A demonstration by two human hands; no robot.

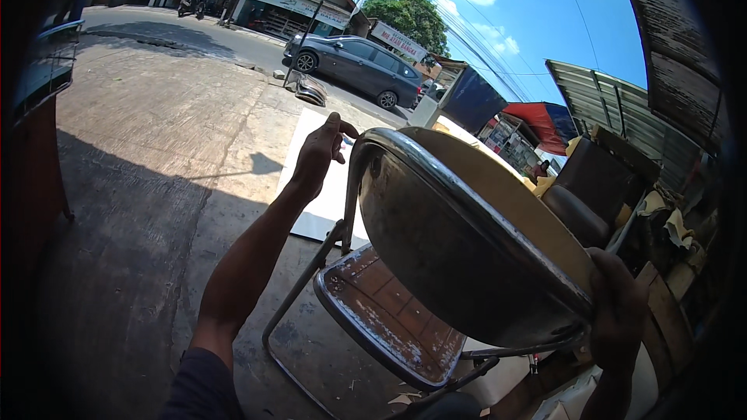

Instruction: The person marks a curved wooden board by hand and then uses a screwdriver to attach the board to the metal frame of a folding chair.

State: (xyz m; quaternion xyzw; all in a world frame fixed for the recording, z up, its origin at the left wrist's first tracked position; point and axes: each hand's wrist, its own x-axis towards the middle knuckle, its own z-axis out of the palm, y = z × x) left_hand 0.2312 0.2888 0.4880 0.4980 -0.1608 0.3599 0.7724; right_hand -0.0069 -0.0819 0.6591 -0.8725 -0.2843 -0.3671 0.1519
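A large curved dark panel (436,245) with a metal rim and a tan face (498,194) is tilted over a folding metal chair, whose worn brown seat (397,327) shows below. My left hand (325,152) is raised beside the panel's upper left end, fingers loosely bent and apart, the forefinger near or touching the rim; I cannot tell which. My right hand (615,295) grips the panel's right end, partly in shadow.
A white board (305,171) lies behind the chair on concrete pavement (140,109). Dark padded items (591,187) and foam scraps (673,229) are piled at right. A red cabinet (35,171) is at left. A dark car (354,70) and parked motorbikes (191,4) are on the street.
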